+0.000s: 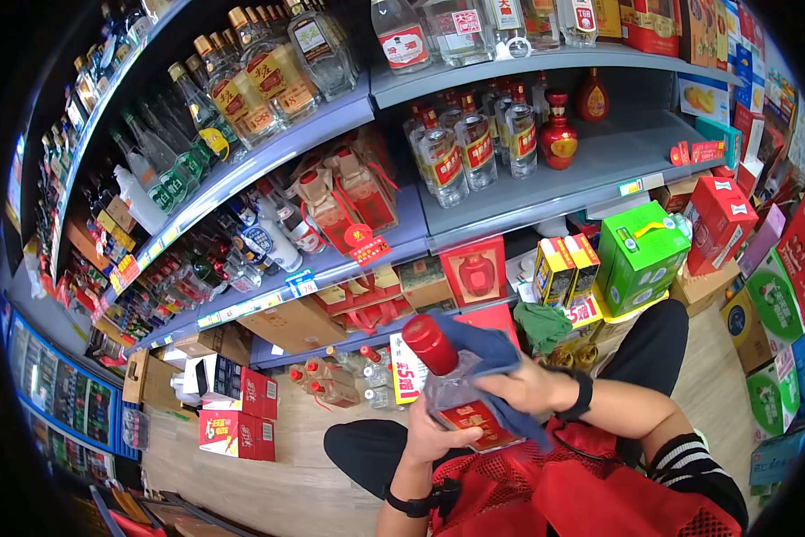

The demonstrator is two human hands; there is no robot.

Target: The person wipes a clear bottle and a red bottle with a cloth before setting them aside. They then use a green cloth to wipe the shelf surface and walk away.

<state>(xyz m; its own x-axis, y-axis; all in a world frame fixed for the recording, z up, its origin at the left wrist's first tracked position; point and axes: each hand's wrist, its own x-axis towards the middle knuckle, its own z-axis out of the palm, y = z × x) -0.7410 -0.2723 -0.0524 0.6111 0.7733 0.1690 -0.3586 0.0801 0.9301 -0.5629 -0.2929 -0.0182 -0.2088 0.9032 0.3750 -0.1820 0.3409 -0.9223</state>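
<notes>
A clear glass liquor bottle with a red cap and a red label is tilted in front of my body. My left hand is wrapped round its lower side, the thumb lying over the label. In my right hand is a dark blue cloth, pressed against the side of the bottle and draped past its shoulder. Part of the bottle's right side is hidden by the cloth and the fingers. Black bands circle both wrists.
Ahead stand grey shelves with liquor bottles. A green box and a crumpled green cloth are to the right. Small bottles and red-and-white boxes sit on the floor at left. A blue-framed drinks fridge is farther left.
</notes>
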